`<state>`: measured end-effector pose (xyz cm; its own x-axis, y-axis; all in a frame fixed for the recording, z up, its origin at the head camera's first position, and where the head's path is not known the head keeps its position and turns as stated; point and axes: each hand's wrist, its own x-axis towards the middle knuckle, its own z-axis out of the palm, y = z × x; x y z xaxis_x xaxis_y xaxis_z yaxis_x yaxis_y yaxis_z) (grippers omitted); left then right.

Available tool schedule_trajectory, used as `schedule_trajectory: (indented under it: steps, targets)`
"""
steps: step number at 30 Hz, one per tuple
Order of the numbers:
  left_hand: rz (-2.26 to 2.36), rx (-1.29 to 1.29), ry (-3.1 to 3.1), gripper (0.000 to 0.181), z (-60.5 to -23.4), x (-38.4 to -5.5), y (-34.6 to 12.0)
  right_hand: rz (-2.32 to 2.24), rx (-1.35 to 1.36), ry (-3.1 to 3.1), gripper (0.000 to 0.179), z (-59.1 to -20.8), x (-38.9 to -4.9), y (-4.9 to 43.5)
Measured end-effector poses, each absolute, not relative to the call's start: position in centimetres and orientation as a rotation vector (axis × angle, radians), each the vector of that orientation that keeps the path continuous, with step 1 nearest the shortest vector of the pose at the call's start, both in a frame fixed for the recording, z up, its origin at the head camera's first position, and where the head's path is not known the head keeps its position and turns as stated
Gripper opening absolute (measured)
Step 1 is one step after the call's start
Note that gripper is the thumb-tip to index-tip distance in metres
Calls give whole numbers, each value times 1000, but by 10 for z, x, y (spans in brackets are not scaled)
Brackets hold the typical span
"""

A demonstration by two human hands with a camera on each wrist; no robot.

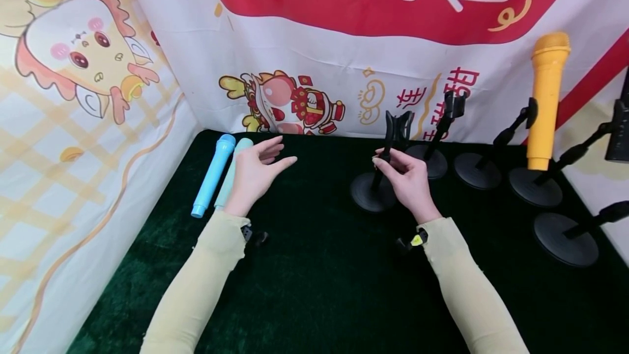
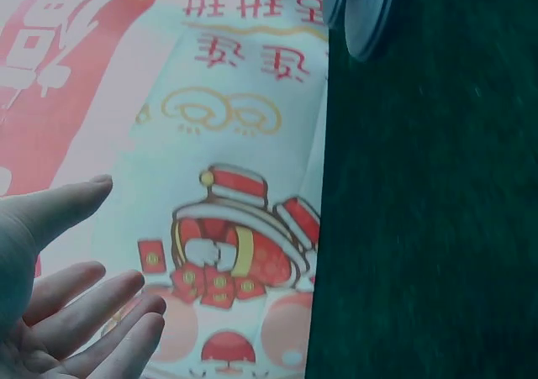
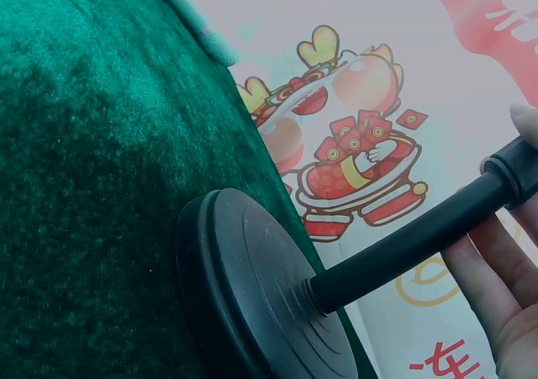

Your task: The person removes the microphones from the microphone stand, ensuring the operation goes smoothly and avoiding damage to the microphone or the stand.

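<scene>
Pinching the stand (image 1: 372, 191) by its post (image 3: 412, 241), the right hand (image 1: 410, 182) should hold it upright. Left of the stand, the left hand (image 1: 251, 176) spreads loosely, holding nothing.

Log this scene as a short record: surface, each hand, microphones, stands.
Surface: dark green cloth
Right hand: holds a black stand by its pole
Held stand: top holder empty
Left hand: open, nothing in its fingers
Lying microphones: blue microphone beside a pale green microphone, partly hidden behind the left hand in the head view
Other stands: four, all right of the held one, some cut off by the picture edge
Mounted microphone: yellow microphone, roughly upright on one of those stands
</scene>
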<state>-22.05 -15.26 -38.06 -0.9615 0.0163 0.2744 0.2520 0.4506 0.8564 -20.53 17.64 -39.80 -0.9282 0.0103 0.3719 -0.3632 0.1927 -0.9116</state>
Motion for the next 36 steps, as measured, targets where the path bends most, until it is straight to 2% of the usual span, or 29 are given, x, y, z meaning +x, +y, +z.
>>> schedule_trajectory:
  steps: [13, 36]
  targets:
    - [-1619, -369, -2352, 52, -378, -227, -109, 1798, 336, -2178, 25, -399, -206, 177]
    - [-1743, -668, -2291, 53, -365, -224, -30, 1754, 378, -2154, 28, -401, -206, 176]
